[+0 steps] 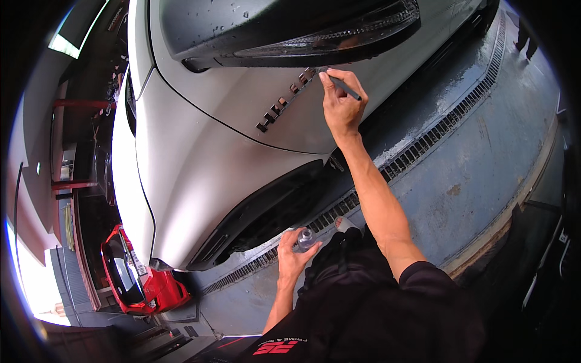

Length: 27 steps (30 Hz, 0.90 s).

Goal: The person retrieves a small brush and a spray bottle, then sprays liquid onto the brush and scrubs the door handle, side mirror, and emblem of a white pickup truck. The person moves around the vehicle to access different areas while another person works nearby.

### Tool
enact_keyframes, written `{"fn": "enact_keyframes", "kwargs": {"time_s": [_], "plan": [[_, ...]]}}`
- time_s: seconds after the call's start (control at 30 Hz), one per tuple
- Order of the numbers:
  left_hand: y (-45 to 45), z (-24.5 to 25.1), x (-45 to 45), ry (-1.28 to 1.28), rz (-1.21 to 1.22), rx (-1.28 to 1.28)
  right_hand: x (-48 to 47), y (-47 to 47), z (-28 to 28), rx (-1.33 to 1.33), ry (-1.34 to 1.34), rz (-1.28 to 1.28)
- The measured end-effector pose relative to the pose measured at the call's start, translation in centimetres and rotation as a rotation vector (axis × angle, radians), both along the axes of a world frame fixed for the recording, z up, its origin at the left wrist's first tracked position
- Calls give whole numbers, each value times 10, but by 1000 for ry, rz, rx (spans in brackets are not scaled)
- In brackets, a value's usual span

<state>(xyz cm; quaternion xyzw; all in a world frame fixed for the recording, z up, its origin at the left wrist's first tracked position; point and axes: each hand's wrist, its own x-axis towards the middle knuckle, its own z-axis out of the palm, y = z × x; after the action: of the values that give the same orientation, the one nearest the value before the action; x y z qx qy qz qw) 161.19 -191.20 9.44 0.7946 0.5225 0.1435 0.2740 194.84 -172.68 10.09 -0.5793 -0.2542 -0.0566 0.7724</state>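
My right hand (pixel 343 106) grips a slim dark-handled tool (pixel 347 88), which looks like a small detailing brush. Its tip meets the upper end of a row of raised shiny letters (pixel 281 102) on the door of a silver-grey car (pixel 199 131); the fingers partly hide the tip. Just above that hand juts the car's dark side mirror (pixel 295 31), with water drops on its housing. Lower down, in front of my body, my left hand (pixel 290 256) holds a small clear bottle (pixel 306 238) whose open mouth faces up toward me.
The front wheel arch (pixel 272 213) lies between my hands. A slotted floor drain (pixel 422 145) runs alongside the car over a wet blue-grey floor (pixel 472 168). A red car (pixel 154 286) stands beyond the front end. At the far right, a person's legs (pixel 526 43) are visible.
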Motion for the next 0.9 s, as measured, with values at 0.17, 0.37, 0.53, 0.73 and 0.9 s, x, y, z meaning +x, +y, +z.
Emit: {"fn": "enact_keyframes", "kwargs": {"time_s": [0.17,0.37,0.53,0.73,0.9], "plan": [[-11,1,-6,-45,89,-23,-130,-23,-5,67,-223,401],[-23,-4,-42,-99,182,68,-75,-16,-18,-107,76,215],[-38,-9,-78,-146,250,37,-132,-23,-2,71,-234,346],[-52,-17,-133,-194,247,68,-123,-22,-15,-73,25,64],[-67,-31,-190,-196,224,44,-276,-84,1,-66,-69,472]]}}
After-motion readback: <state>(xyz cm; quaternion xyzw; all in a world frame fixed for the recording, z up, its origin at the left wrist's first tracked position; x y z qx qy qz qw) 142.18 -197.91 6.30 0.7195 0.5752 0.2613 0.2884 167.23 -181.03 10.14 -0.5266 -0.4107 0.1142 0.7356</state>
